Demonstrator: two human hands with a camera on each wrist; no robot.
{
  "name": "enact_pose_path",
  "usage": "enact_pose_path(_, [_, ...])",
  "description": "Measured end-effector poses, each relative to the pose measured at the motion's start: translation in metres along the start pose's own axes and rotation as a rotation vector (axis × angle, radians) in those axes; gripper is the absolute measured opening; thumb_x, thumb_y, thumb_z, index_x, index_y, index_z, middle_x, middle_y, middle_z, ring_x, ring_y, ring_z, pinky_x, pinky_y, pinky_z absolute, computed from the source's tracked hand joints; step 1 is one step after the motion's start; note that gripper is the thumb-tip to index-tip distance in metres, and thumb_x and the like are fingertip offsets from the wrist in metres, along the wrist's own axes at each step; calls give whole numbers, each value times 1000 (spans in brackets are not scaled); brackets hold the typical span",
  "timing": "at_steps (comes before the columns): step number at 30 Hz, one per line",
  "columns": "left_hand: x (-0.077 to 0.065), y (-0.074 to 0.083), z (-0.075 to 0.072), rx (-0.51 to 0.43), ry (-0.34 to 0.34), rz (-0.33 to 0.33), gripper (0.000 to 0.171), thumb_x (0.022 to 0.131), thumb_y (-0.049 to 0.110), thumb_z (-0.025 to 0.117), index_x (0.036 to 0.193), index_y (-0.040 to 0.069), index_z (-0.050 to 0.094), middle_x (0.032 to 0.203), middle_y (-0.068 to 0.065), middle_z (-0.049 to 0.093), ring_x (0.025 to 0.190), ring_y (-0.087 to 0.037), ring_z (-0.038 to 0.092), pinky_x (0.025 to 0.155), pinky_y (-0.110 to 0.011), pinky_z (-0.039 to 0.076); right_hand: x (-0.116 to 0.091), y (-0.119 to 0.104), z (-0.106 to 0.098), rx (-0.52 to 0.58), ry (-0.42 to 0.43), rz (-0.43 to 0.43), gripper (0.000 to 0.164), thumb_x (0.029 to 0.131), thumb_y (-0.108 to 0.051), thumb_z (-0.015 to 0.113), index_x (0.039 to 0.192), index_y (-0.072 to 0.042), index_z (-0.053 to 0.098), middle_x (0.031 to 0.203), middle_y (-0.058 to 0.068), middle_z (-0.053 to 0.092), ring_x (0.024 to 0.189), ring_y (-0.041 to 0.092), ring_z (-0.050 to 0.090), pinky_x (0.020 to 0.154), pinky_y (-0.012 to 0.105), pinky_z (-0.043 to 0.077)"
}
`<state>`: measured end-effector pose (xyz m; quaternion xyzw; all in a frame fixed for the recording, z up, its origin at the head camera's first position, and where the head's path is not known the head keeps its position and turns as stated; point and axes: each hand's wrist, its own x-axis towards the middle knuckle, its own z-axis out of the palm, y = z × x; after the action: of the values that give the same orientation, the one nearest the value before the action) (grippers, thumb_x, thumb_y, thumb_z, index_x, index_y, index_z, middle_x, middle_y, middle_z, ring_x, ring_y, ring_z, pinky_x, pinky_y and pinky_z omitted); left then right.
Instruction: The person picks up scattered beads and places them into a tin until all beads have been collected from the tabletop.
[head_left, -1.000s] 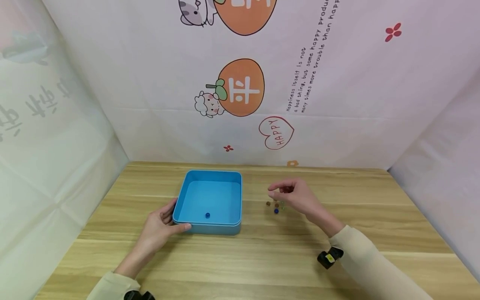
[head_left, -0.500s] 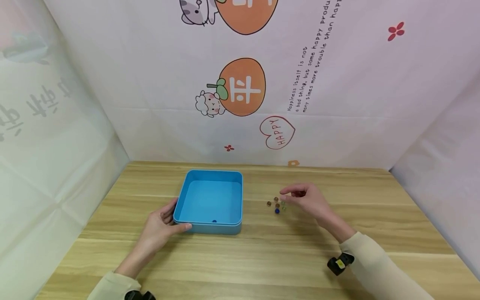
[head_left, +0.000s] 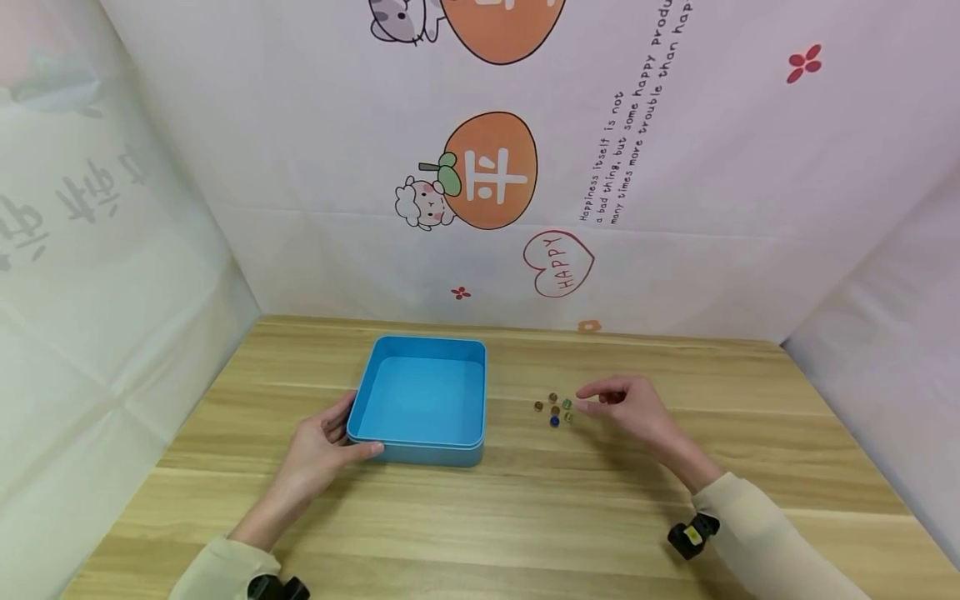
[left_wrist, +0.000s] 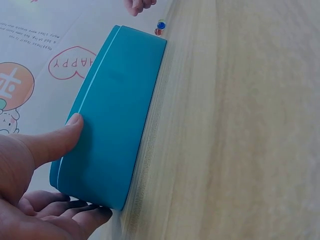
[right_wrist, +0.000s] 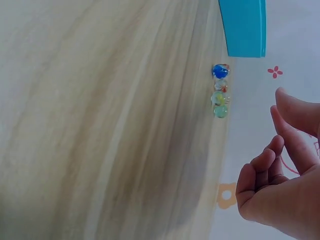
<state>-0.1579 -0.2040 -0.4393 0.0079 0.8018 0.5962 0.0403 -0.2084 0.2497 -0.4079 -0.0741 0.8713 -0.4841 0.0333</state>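
Observation:
A blue square box [head_left: 420, 400] stands on the table in the head view. My left hand [head_left: 321, 446] grips its near left corner, the thumb on the front wall and the fingers round the left side. In the left wrist view the thumb [left_wrist: 65, 137] presses the box wall [left_wrist: 115, 110]. To the box's right lies a loose cluster of several glass marbles [head_left: 555, 410], brown, green and blue. My right hand [head_left: 630, 407] hovers just right of them, nothing held. In the right wrist view its thumb [right_wrist: 300, 112] and forefinger are apart, the other fingers loosely curled.
The wooden table [head_left: 525, 517] has a printed white cloth [head_left: 337, 167] hanging behind it and plain-looking cloth at both sides. Black wrist cameras [head_left: 693, 536] sit over my beige sleeves.
My right hand has moved right, away from the box, uncovering more marbles. The blue marble in the box has rolled toward the near wall and out of sight. My left hand keeps its grip.

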Motion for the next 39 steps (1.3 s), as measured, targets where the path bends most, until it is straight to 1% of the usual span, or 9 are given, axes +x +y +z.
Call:
enact_pose_path(6, [-1, 0, 0, 9, -1, 1, 101, 87, 14, 90, 164, -4, 28, 165, -28, 30, 148, -42, 38, 111, -46, 43, 0, 4, 0, -22, -3, 7, 26, 95, -17, 82, 114, 2, 79, 88, 11, 61, 73, 19, 46, 58, 25, 39])
enact_pose_path(12, [-2, 1, 0, 23, 0, -1, 101, 87, 15, 90, 164, -3, 28, 166, -28, 30, 148, -42, 37, 112, -46, 43, 0, 7, 1, -10, -23, 13, 23, 97, -12, 79, 114, 3, 79, 91, 11, 62, 74, 19, 46, 60, 26, 39])
enact_pose_path(15, [-1, 2, -1, 31, 0, 1, 101, 87, 16, 91, 164, -3, 28, 166, -28, 30, 148, -43, 38, 111, -47, 43, -1, 8, 1, -15, -14, 13, 22, 96, -11, 79, 113, 4, 79, 91, 11, 62, 75, 20, 48, 60, 25, 40])
enact_pose_path(22, [-1, 2, 0, 27, 0, 3, 100, 87, 15, 90, 164, -3, 29, 166, -28, 30, 148, -42, 38, 111, -47, 43, -1, 6, 2, -31, -16, 13, 26, 95, -13, 80, 115, 3, 78, 93, 10, 63, 77, 21, 49, 59, 25, 42])
enact_pose_path(28, [-1, 1, 0, 17, 0, 5, 100, 87, 14, 90, 164, -4, 29, 165, -28, 31, 148, -42, 38, 112, -46, 43, 0, 8, 2, -41, -23, 20, 25, 95, -13, 81, 115, 2, 79, 98, 11, 64, 77, 22, 49, 58, 27, 42])
enact_pose_path(39, [0, 1, 1, 16, 0, 3, 100, 87, 14, 90, 164, -4, 29, 165, -28, 31, 148, -41, 39, 111, -45, 43, 4, 12, 6, -59, -28, 72, 22, 94, -17, 82, 112, -3, 81, 107, 11, 66, 85, 24, 51, 65, 30, 44])
